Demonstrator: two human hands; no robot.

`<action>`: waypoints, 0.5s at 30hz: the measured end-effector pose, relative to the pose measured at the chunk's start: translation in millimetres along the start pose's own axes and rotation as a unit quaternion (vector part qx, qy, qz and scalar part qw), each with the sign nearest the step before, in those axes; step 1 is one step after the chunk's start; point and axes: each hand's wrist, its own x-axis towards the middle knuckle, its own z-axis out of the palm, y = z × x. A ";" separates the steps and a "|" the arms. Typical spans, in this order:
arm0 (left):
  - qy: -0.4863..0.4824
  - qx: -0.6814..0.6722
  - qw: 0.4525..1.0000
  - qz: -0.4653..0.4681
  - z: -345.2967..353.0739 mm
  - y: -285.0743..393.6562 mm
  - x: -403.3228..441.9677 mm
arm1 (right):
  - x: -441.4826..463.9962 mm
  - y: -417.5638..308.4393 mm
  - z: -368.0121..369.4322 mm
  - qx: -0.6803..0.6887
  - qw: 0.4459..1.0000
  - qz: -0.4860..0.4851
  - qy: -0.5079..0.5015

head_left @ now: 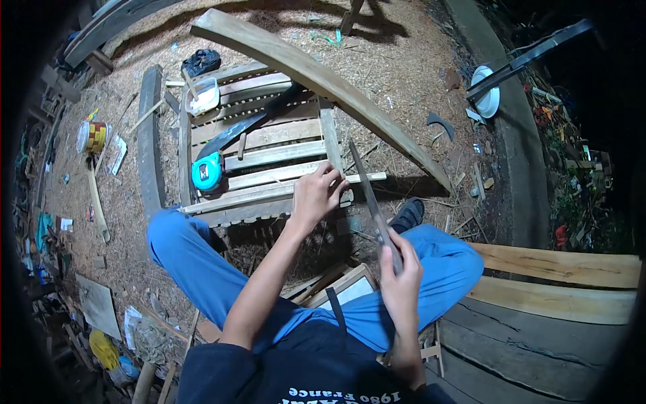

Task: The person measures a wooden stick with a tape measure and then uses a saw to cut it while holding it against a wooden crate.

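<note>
My right hand (402, 276) is wrapped round the handle of a long narrow blade, probably a saw (367, 192), which points away from me. Its blade crosses near the end of a thin wood strip (367, 178). Just left of the blade, my left hand (316, 196) presses the strip down with bent fingers at the near right corner of a low slatted wooden table (276, 156). On that table lie a turquoise tape measure (206, 172), a larger dark-handled saw (235, 133), a small wood piece (241, 146) and a clear plastic tub (204, 96).
A long curved beam (289, 64) slants across the far side of the table. Another thick beam (149, 141) lies at its left. Pale planks (558, 264) are at my right. A sandaled foot (408, 215) is beneath the blade, near the table. Wood shavings cover the ground.
</note>
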 end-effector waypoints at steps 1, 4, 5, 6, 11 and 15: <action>-0.003 0.002 1.000 0.006 -0.8 0.9 1.4 | -13.4 0.7 -7.0 0.036 0.999 0.029 0.008; -0.011 0.020 1.000 0.007 -3.9 1.7 0.4 | -18.4 13.4 -7.1 -0.008 1.000 0.007 0.015; -0.010 0.013 1.000 0.011 -2.9 0.5 1.4 | -9.0 5.5 -0.3 0.015 1.000 -0.008 0.019; -0.009 0.005 1.000 0.017 -3.3 1.2 2.4 | 7.2 4.8 12.7 0.018 1.000 -0.006 0.021; 0.006 0.003 1.000 -0.003 -5.5 2.4 6.4 | 16.1 2.6 14.6 -0.007 1.000 -0.014 0.005; -0.008 0.006 1.000 -0.017 -3.1 4.2 4.9 | -13.1 7.9 -10.3 -0.001 1.000 0.012 -0.001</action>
